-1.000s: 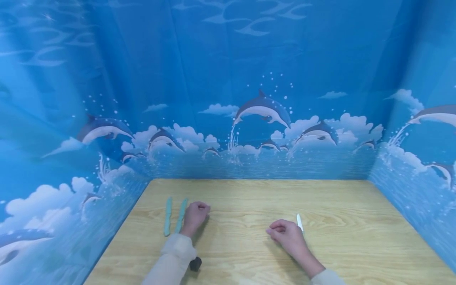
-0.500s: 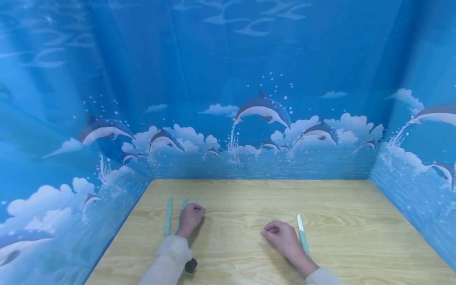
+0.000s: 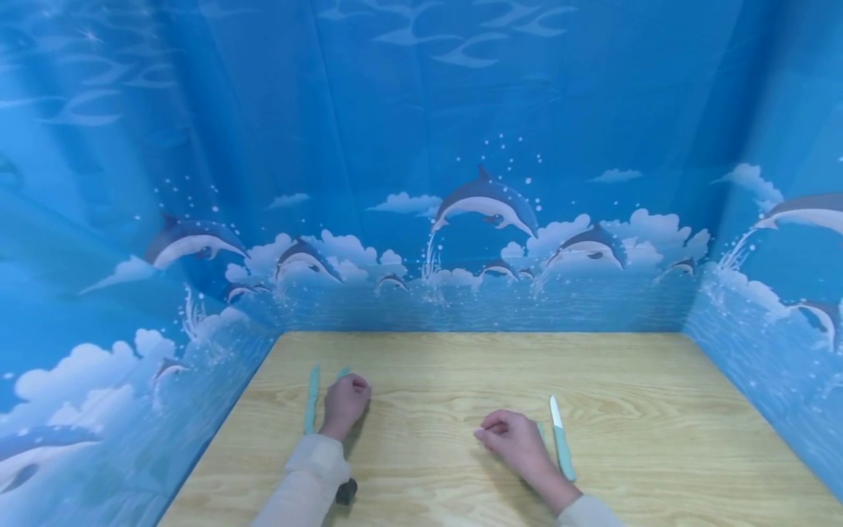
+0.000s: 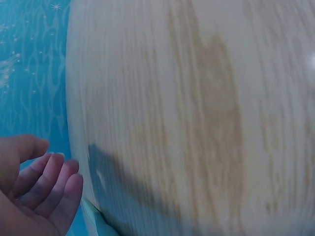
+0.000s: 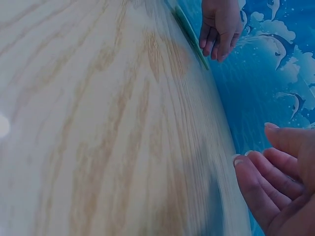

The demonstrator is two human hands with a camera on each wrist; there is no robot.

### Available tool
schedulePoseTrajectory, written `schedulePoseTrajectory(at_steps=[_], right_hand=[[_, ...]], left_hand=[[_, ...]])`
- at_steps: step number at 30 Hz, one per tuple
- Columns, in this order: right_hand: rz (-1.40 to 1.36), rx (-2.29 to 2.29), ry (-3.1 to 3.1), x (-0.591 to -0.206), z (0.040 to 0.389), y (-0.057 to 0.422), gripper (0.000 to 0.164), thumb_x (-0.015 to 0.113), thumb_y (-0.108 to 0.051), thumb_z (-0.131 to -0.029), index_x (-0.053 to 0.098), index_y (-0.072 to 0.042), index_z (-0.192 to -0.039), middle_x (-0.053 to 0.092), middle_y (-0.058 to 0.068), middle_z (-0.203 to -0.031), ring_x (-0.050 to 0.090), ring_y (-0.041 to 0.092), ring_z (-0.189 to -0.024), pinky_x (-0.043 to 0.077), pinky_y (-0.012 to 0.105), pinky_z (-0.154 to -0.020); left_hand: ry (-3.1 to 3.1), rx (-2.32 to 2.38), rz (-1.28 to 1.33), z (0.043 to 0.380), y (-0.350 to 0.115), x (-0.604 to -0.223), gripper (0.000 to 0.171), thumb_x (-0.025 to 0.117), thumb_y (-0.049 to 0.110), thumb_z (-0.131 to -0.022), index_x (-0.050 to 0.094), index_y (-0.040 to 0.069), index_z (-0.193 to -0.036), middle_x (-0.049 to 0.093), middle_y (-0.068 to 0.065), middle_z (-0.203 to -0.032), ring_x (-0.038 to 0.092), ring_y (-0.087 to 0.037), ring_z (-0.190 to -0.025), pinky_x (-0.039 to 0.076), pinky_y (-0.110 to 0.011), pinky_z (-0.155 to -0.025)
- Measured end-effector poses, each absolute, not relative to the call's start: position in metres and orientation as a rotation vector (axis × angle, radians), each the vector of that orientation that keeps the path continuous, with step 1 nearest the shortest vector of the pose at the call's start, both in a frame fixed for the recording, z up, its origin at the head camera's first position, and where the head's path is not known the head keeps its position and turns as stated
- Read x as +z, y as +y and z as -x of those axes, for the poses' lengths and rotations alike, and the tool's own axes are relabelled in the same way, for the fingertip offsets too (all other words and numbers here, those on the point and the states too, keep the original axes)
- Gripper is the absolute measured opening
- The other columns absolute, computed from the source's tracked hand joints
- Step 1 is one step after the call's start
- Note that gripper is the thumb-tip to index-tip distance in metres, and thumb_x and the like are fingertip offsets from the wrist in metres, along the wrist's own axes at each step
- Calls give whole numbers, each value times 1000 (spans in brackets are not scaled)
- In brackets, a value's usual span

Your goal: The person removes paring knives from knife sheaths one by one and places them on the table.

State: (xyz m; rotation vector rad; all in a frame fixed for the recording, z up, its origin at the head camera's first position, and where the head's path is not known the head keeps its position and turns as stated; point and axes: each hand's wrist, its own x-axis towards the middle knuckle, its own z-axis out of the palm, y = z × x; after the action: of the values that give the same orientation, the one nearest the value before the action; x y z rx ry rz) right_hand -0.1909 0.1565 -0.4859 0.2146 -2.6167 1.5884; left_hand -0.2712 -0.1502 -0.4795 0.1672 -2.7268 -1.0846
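Note:
My left hand point(image 3: 347, 404) hovers over the table's left part, fingers loosely curled around nothing. Beneath and behind it lies a mint-green knife-shaped piece point(image 3: 343, 372), mostly hidden in the head view. A second, similar mint-green piece point(image 3: 312, 399) lies just left of it; I cannot tell whether these are sheathed knives. My right hand point(image 3: 516, 440) is above the table's right part, its relaxed fingers empty in the right wrist view. Beside it lies a paring knife point(image 3: 562, 446) with a bare silver blade pointing away and a green handle. A green strip point(image 3: 541, 432) shows partly behind this hand.
The wood-grain table point(image 3: 435, 388) reaches back to a blue dolphin-print curtain point(image 3: 421, 300), which also encloses the left and right sides. A small black object point(image 3: 346, 492) sits at the left sleeve's cuff.
Both hands have drifted left. More of the paring knife and a green strip now show by the right hand, while the left hand covers more of the nearer mint-green piece.

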Motion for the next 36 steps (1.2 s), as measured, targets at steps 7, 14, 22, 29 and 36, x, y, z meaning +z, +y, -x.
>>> schedulePoseTrajectory(at_steps=[7,14,22,29,36], right_hand=[[-237,1540,-2635,-487,191,151,16,76,-18,-83,69,-6,-90,68,-2,-75,62,9,-64,55,20,-57],[-237,1516,-2648,-490,192,149,16,76,-17,-83,69,-5,-91,69,-2,-76,62,8,-64,55,20,-57],[-261,1535,-2626,-492,193,145,19,77,-18,-82,69,-3,-91,69,-1,-75,62,8,-64,55,20,-57],[-301,1551,-2631,-493,192,142,21,77,-19,-82,69,-2,-92,70,1,-78,62,10,-67,54,19,-56],[-305,1557,-2664,-491,192,136,20,76,-20,-83,69,-4,-93,69,0,-80,63,10,-70,55,19,-59]], left_hand=[[-2734,-1022,-170,272,-156,-481,15,67,6,-85,67,-3,-97,70,-14,-88,66,-28,-81,58,-41,-72],[-2740,-1000,-159,269,-158,-481,18,68,5,-85,65,-4,-101,68,-21,-100,64,-36,-94,55,-49,-83],[-2717,-874,-146,268,-160,-483,22,68,1,-82,67,-4,-103,67,-23,-102,63,-39,-96,54,-51,-82],[-2729,-800,-161,265,-168,-485,28,69,2,-83,63,-4,-110,63,-23,-99,62,-38,-89,55,-50,-76],[-2729,-777,-213,265,-174,-489,28,68,4,-85,63,-3,-111,63,-26,-99,60,-42,-89,53,-55,-75]])
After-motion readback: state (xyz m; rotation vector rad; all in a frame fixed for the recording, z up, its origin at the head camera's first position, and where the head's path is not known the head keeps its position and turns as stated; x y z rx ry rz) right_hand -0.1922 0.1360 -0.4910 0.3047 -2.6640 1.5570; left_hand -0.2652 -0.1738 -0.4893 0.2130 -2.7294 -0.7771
